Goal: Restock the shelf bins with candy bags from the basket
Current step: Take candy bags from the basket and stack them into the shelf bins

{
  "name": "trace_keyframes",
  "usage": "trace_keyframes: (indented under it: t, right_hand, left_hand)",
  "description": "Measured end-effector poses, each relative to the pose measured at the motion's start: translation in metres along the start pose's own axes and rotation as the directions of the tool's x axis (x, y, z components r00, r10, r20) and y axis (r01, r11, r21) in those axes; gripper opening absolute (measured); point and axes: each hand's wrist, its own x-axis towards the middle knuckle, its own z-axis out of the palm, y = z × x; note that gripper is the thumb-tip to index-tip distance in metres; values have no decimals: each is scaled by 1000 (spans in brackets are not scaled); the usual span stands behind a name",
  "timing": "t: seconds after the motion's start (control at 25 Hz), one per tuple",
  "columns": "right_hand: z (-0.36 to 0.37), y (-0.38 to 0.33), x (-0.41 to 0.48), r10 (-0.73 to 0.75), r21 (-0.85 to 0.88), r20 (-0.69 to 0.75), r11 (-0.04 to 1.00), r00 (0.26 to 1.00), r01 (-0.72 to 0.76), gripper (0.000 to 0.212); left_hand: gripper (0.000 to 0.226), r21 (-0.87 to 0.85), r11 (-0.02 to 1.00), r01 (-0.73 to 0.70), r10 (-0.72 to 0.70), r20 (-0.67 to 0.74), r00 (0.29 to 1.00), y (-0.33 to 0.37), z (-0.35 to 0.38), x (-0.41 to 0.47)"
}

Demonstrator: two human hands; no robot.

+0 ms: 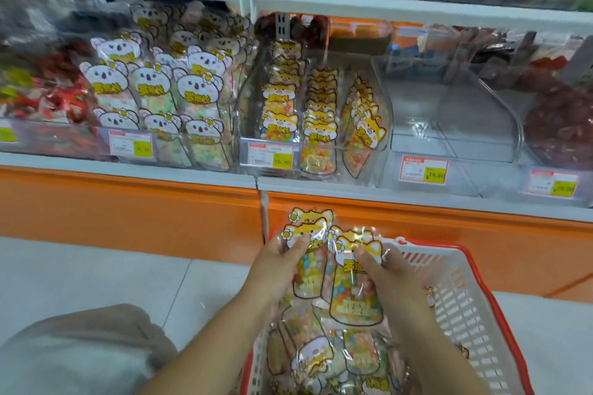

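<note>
Gripping candy bags above the basket (455, 305), both hands are busy. The left hand (279, 266) has its grip clamped on a small bunch of cat bags (308, 228), thumb across the front near the top. The right hand (388, 269) has its grip clamped on a second bunch (353, 292) just beside it, and the two bunches touch edge to edge. More bags (317, 359) lie in the white, red-rimmed basket below, in front of the orange shelf base (417, 228). On the shelf, the cat-bag bin (383, 112) holds rows of the same bags upright, between koala bags (150, 86) and a clear bin (449, 125).
</note>
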Motion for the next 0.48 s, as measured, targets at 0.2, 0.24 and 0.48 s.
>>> trace_keyframes:
  t: [0.2,0.24,0.48]
  right_hand:
    - [15,-107,9,-250,63,28,967,968,248,14]
    - [21,-131,13,-308,52,5,950,951,307,14]
    - [79,-210,71,-610,-57,-112,792,784,608,12]
  left_hand:
    - [24,102,950,-295,304,-94,948,93,-45,1]
    - [24,146,930,-339,357,-125,926,113,-57,1]
    - [36,131,910,-394,415,-280,866,149,-112,20]
